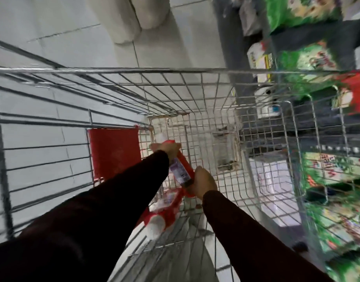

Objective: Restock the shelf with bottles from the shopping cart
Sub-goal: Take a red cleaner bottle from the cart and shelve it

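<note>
Cart [195, 82]: a basket of thin shiny metal wire, welded in a square grid; I look down into it from above. Its bottom is mostly bare mesh, and the pale tiled floor shows through.
Flap [114, 151]: a flat red plastic panel, smooth, on the wire wall at the left of the basket.
Bottle [180, 167]: a long red plastic bottle with a white cap at the far end and a pale purple label along its side. It lies tilted inside the cart, held between my two hands.
Left hand [166, 148]: my fingers are closed around the upper part of the bottle, just below the cap. The sleeve is dark and soft.
Right hand [204, 183]: it is wrapped around the lower end of the bottle, near the dark band of the label. The sleeve is the same dark cloth.
Other bottles [165, 210]: more red bottles with white round caps lie on the cart bottom, under my arms and close to me. They are blurred, so I cannot count them.
Shelf [317, 33]: dark grey boards at the right, just beside the cart.
Packs [305, 60]: soft green bags and one red bag on the shelf, glossy, with blurred print.
</note>
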A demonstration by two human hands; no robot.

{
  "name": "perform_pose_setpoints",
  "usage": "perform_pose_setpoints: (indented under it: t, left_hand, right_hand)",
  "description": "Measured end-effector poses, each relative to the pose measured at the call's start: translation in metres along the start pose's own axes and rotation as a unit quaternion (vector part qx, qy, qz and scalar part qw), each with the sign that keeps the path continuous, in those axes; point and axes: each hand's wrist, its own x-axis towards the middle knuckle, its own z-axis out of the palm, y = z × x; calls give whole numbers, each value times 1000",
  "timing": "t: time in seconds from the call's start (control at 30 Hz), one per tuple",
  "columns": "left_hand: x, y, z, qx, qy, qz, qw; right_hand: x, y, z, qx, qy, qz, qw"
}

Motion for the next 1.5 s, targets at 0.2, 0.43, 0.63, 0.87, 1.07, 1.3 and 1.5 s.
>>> perform_pose_setpoints:
  t: [0.2, 0.43, 0.63, 0.87, 1.07, 1.3, 1.5]
  left_hand:
    - [-14, -14, -15, -163, 9, 17, 986]
    - [-106, 3, -45, -265, -145, 88, 949]
    - [-248, 59, -20, -202, -276, 227, 912]
    - [-458, 110, 57, -75, -429, 398, 807]
    - [-624, 107, 130, -8, -523, 497, 693]
    - [-800, 84, 184, 112, -599, 566, 556]
    - [-891, 60, 214, 161, -630, 598, 469]
  right_hand:
    - [-14, -3, -13, 8, -44, -32, 998]
    - [-76, -14, -80, 62, -67, -92, 992]
    - [-196, 10, -144, 200, 61, -111, 972]
    - [-361, 49, -232, 329, 259, -159, 894]
    - [-505, 97, -273, 359, 396, -245, 809]
    - [-637, 128, -306, 362, 533, -315, 697]
    - [-705, 152, -323, 349, 583, -322, 659]
